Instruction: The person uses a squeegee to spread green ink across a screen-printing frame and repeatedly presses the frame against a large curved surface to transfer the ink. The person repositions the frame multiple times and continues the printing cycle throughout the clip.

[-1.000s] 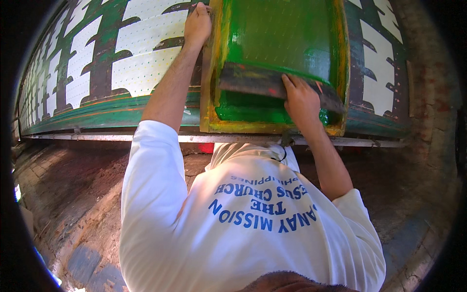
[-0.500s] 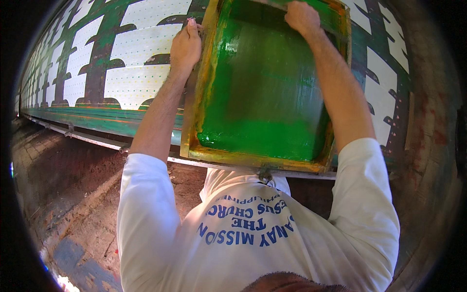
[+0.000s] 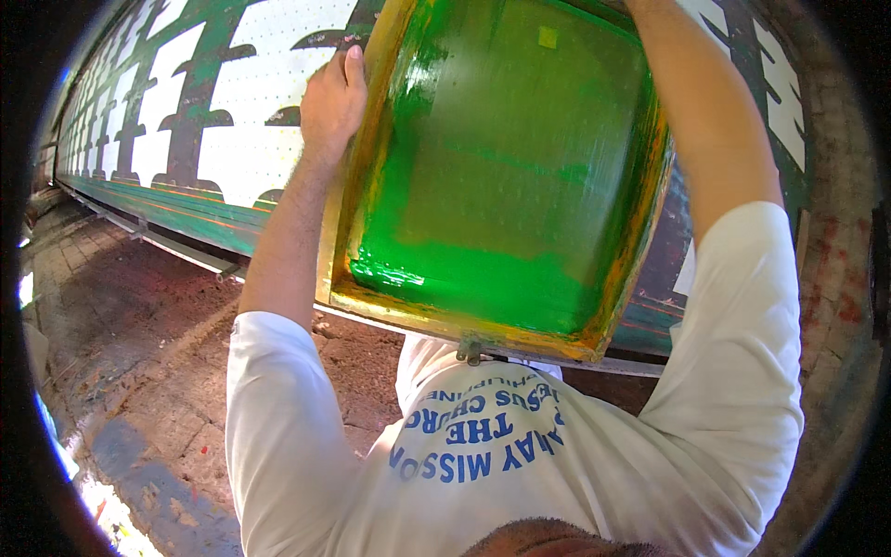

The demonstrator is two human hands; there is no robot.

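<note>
A screen-printing frame [image 3: 339,292] with paint-stained wooden sides lies on a long table in front of me. Wet green ink [image 3: 501,288] pools thickest along the near end of its mesh and down the left side. My left hand [image 3: 334,102] is curled at the frame's left side, thumb up, its fingers partly hidden. My right forearm [image 3: 710,111] reaches over the frame's far right corner. The right hand itself lies beyond the upper edge of the picture, so its grip cannot be seen. A small yellowish square [image 3: 548,37] shows in the mesh near the far end.
Rows of flat white cut pieces [image 3: 246,153] lie on the dark green table [image 3: 176,206], left and right of the frame. A metal rail [image 3: 186,255] runs along its near edge, with a small metal fitting [image 3: 471,351] by the frame. Brick floor [image 3: 167,371] lies below.
My right hand, closed on a bar at the frame's far end earlier, has gone out past the upper edge. The view has turned slightly. My left hand stays at the frame's left side.
</note>
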